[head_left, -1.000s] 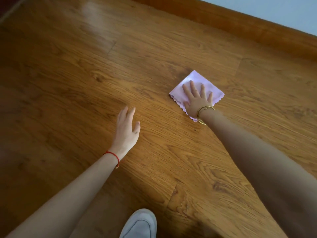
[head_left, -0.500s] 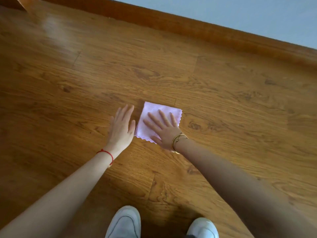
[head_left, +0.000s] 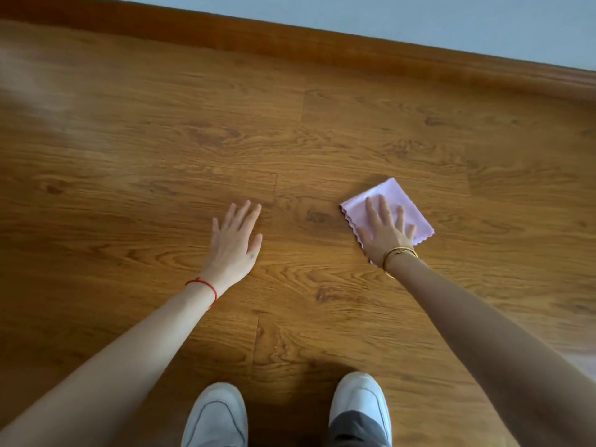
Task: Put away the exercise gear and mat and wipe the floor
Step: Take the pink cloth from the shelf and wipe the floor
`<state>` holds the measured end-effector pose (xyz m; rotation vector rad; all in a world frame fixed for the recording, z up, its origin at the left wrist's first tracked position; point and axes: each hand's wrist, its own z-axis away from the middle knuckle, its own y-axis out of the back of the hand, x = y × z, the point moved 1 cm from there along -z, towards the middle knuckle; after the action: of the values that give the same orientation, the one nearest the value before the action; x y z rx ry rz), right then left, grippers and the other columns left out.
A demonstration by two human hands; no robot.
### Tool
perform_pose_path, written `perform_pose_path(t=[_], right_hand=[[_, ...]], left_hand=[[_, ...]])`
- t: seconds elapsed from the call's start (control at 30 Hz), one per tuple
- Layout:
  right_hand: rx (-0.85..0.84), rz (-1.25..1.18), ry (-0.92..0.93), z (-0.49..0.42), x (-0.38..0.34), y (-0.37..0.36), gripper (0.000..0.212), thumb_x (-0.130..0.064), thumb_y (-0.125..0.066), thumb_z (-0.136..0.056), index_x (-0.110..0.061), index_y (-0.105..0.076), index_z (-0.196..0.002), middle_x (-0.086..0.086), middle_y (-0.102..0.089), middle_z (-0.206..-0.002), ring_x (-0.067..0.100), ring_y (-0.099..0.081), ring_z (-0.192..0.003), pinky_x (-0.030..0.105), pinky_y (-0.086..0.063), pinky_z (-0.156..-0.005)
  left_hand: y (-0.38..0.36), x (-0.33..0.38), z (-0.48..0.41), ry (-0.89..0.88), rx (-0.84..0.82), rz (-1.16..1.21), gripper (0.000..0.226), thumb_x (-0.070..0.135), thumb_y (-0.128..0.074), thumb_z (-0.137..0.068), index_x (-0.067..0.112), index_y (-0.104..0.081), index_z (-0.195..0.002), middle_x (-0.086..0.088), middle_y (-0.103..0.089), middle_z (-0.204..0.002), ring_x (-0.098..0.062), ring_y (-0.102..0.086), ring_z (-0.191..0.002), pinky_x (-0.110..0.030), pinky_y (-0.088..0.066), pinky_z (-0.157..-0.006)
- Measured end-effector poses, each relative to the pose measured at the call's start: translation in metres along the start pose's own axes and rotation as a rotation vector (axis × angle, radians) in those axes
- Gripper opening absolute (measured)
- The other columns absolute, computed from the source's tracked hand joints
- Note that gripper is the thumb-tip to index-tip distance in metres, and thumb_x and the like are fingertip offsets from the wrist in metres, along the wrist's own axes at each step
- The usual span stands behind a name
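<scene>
- The right hand (head_left: 385, 233) is sliding the cloth (head_left: 392, 190) away to the right; half a second ago the cloth was lying just beside the left hand (head_left: 233, 245), and now the two are sitting well apart.
- The floor (head_left: 161, 156) is showing glossy brown wood-grain planks with dark knots, and a pale sheen is spreading beyond the left hand, toward the left.
- A brown wooden baseboard (head_left: 290, 43) is running far ahead of both hands, under a pale blue-grey wall (head_left: 419, 17).
- The cloth is lying flat on the floor as a thin, pale pink square with scalloped edges, one corner pointing away from the person.
- The right hand is pressing flat on the cloth, palm down, fingers straight and spread; gold bangles (head_left: 400, 253) are circling its wrist.
- The left hand is staying open, fingers straight and close together, low over the bare floor; contact is unclear. A red string (head_left: 206, 287) is circling its wrist.
- Both arms are reaching forward, nearly straight.
- Two white shoes (head_left: 214, 414) are standing behind the hands.
</scene>
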<state>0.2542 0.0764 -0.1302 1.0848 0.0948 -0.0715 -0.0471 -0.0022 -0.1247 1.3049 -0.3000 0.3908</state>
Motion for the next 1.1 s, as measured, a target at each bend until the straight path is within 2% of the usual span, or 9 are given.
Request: perform_pose_path(t=[0.13, 0.23, 0.37, 0.5, 0.67, 0.77, 0.87, 0.97, 1.1], right_hand=[[0.009, 0.160, 0.377, 0.030, -0.040, -0.015, 0.066, -0.050, -0.029, -0.099, -0.037, 0.006, -0.154, -0.012, 0.010, -0.163, 0.035, 0.006, -0.150, 0.064, -0.009, -0.115], [-0.022, 0.181, 0.506, 0.046, -0.066, -0.030, 0.064, -0.046, -0.029, -0.101, -0.037, 0.007, -0.154, -0.013, 0.012, -0.163, 0.033, 0.013, -0.150, 0.065, -0.001, -0.115], [0.030, 0.192, 0.498, 0.032, -0.059, -0.028, 0.060, -0.041, -0.024, -0.103, -0.037, 0.009, -0.153, -0.011, 0.013, -0.163, 0.033, 0.013, -0.150, 0.065, -0.002, -0.116], [0.077, 0.145, 0.389, -0.003, -0.036, -0.015, 0.059, -0.044, -0.020, -0.101, -0.038, 0.004, -0.154, -0.011, 0.007, -0.164, 0.034, 0.008, -0.150, 0.067, -0.006, -0.114], [0.114, 0.037, 0.211, -0.056, -0.036, 0.007, 0.058, -0.040, -0.021, -0.102, -0.037, 0.003, -0.154, -0.011, 0.008, -0.164, 0.034, 0.010, -0.150, 0.067, 0.001, -0.113], [0.138, 0.004, 0.169, -0.088, -0.058, 0.021, 0.058, -0.041, -0.022, -0.102, -0.036, 0.003, -0.155, -0.011, 0.010, -0.164, 0.035, 0.012, -0.150, 0.068, 0.004, -0.113], [0.151, -0.008, 0.221, -0.104, -0.092, 0.025, 0.060, -0.042, -0.024, -0.101, -0.035, 0.002, -0.155, -0.010, 0.009, -0.164, 0.036, 0.012, -0.150, 0.069, 0.006, -0.113], [0.174, 0.031, 0.356, -0.100, -0.132, 0.013, 0.061, -0.042, -0.026, -0.100, -0.034, -0.001, -0.155, -0.008, 0.005, -0.164, 0.037, 0.009, -0.150, 0.069, 0.005, -0.113], [0.157, 0.095, 0.544, -0.070, -0.174, -0.011, 0.059, -0.045, -0.023, -0.101, -0.032, -0.004, -0.156, -0.006, 0.000, -0.165, 0.038, 0.007, -0.150, 0.070, 0.005, -0.112]], left_hand=[[-0.007, 0.010, -0.004, -0.003, -0.026, -0.027, 0.059, 0.031, -0.035, -0.106, 0.025, -0.013, -0.160, 0.001, -0.007, -0.169, -0.024, 0.002, -0.156, -0.056, -0.002, -0.124], [-0.011, 0.017, -0.008, -0.013, -0.019, -0.022, 0.058, 0.029, -0.034, -0.106, 0.025, -0.014, -0.160, 0.002, -0.007, -0.169, -0.023, 0.003, -0.156, -0.057, 0.000, -0.123], [-0.012, 0.022, -0.017, -0.027, -0.014, -0.034, 0.058, 0.029, -0.035, -0.106, 0.024, -0.015, -0.160, 0.000, -0.009, -0.169, -0.024, 0.002, -0.156, -0.059, -0.001, -0.123], [-0.011, 0.025, -0.028, -0.001, -0.006, -0.047, 0.061, 0.031, -0.039, -0.105, 0.025, -0.014, -0.160, 0.001, -0.007, -0.169, -0.024, 0.003, -0.156, -0.058, -0.001, -0.123], [-0.010, 0.023, -0.032, 0.010, 0.035, -0.029, 0.064, 0.032, -0.045, -0.103, 0.024, -0.017, -0.160, 0.000, -0.007, -0.169, -0.025, 0.003, -0.156, -0.059, 0.000, -0.123], [0.000, 0.012, -0.028, 0.011, 0.072, -0.020, 0.065, 0.031, -0.047, -0.102, 0.025, -0.018, -0.160, 0.000, -0.007, -0.169, -0.026, 0.002, -0.156, -0.060, -0.001, -0.123], [0.013, 0.000, -0.016, 0.023, 0.093, -0.029, 0.067, 0.032, -0.047, -0.101, 0.025, -0.016, -0.160, 0.000, -0.005, -0.169, -0.027, 0.002, -0.156, -0.058, 0.001, -0.122], [0.027, -0.021, 0.004, 0.059, 0.119, -0.044, 0.067, 0.032, -0.047, -0.101, 0.025, -0.015, -0.160, 0.000, -0.005, -0.169, -0.027, 0.002, -0.156, -0.058, 0.001, -0.121], [0.033, -0.042, 0.027, 0.189, 0.146, -0.039, 0.067, 0.031, -0.048, -0.101, 0.025, -0.017, -0.160, -0.001, -0.007, -0.169, -0.028, 0.000, -0.156, -0.062, -0.005, -0.121]])
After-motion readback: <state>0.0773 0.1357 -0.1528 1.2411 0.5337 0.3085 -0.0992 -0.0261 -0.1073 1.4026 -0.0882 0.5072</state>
